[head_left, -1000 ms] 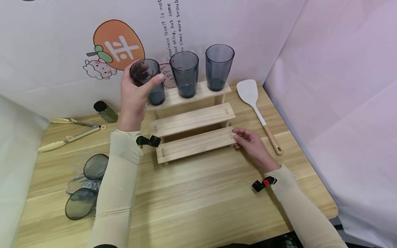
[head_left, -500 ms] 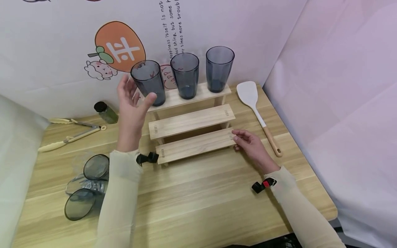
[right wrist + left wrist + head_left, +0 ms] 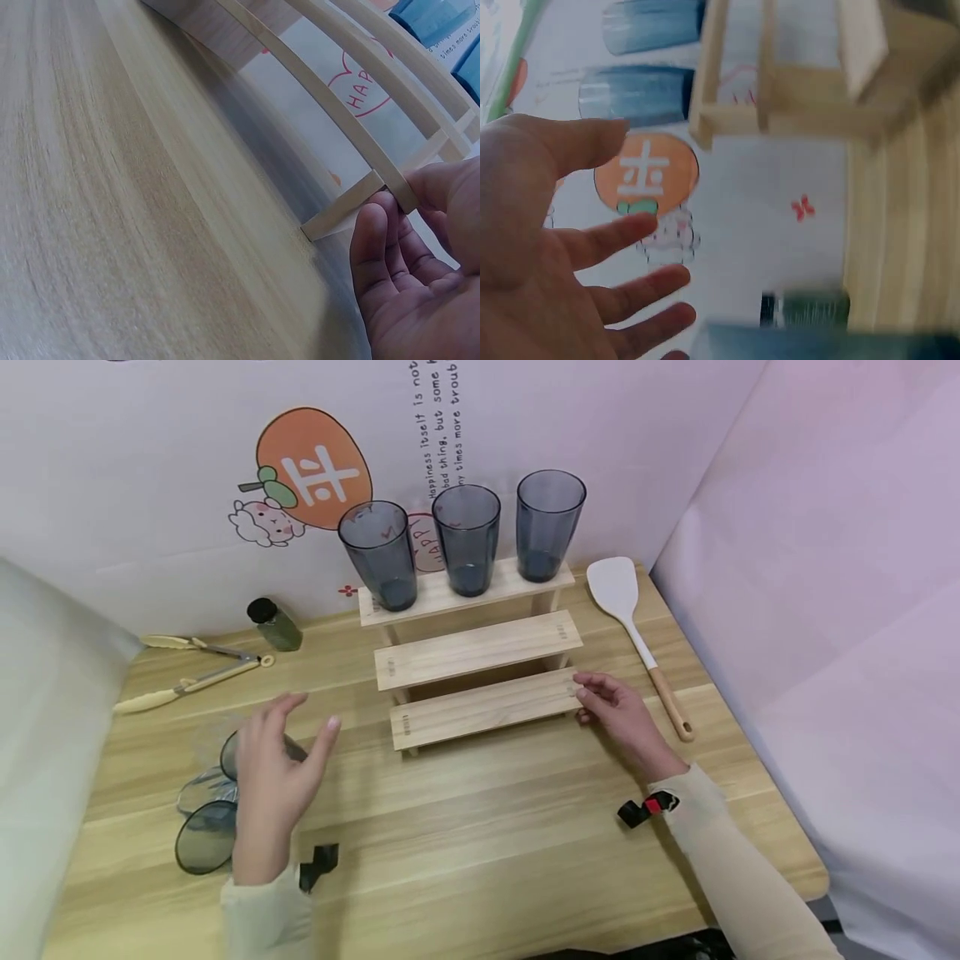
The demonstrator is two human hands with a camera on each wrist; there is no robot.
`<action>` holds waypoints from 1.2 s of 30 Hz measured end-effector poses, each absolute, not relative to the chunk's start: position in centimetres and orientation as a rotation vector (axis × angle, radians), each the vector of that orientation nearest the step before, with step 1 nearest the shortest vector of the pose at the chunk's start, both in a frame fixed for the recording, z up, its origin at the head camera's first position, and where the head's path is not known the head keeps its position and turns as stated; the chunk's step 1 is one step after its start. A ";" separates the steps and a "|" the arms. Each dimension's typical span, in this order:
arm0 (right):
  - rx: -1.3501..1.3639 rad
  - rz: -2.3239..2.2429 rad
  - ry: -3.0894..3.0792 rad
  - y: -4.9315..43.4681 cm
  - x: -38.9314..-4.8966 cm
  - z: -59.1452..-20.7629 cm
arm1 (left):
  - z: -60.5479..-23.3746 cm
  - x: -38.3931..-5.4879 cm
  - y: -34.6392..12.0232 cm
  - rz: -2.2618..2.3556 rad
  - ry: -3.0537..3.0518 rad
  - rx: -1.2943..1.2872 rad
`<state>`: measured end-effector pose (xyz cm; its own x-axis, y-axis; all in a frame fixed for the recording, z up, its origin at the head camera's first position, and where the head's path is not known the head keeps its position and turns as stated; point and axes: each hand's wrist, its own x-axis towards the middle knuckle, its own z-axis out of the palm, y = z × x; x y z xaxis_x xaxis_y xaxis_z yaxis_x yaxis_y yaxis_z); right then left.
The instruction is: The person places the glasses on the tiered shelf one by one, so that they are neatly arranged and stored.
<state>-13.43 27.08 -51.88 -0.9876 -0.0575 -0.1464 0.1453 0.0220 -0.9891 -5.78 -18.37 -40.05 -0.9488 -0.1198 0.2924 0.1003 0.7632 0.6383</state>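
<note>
My left hand (image 3: pixel 272 789) is in the air over the left side of the table, fingers spread and nothing in its grasp. It partly covers a grey tumbler (image 3: pixel 228 756); a second grey tumbler (image 3: pixel 204 839) lies beside it, mouth facing forward. Clear glassware (image 3: pixel 197 793) shows between the two. At the right end of the three-tier wooden rack (image 3: pixel 487 710), my right hand (image 3: pixel 626 722) pinches the lowest shelf between thumb and fingers. Three blue-grey tumblers stand upright on the top tier: a left one (image 3: pixel 382 560), a middle one (image 3: pixel 468 543) and a right one (image 3: pixel 550 527).
Right of the rack lies a white spatula (image 3: pixel 617 593) with a wooden handle. Tongs (image 3: pixel 202 677) and a black-capped jar (image 3: pixel 277 625) sit at the back left. A printed white wall sheet (image 3: pixel 180 468) rises behind the table (image 3: pixel 480 843).
The left hand has let go of the left tumbler on the top tier and moved down and left, over the lying tumblers. The right hand stays on the rack's lowest shelf.
</note>
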 end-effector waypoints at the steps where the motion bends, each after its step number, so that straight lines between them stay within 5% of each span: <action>1: 0.100 -2.100 2.138 27.1 -13.4 -51.9 | -40.2 -5.0 -18.8 -0.925 -2.676 0.055; 8: 0.117 -2.120 2.129 27.1 -13.4 -51.9 | -41.0 -2.7 -20.9 -0.714 -2.853 0.322; 19: 0.142 -2.111 2.134 26.9 -13.3 -51.7 | -41.1 -3.1 -19.7 -0.677 -2.839 0.181; 25: 0.138 -2.122 2.131 26.8 -13.4 -51.8 | -42.8 -4.0 -18.8 -0.939 -2.677 0.033; 36: 0.134 -2.130 2.115 26.8 -13.3 -51.8 | -46.3 -4.7 -17.9 -1.676 -2.346 0.378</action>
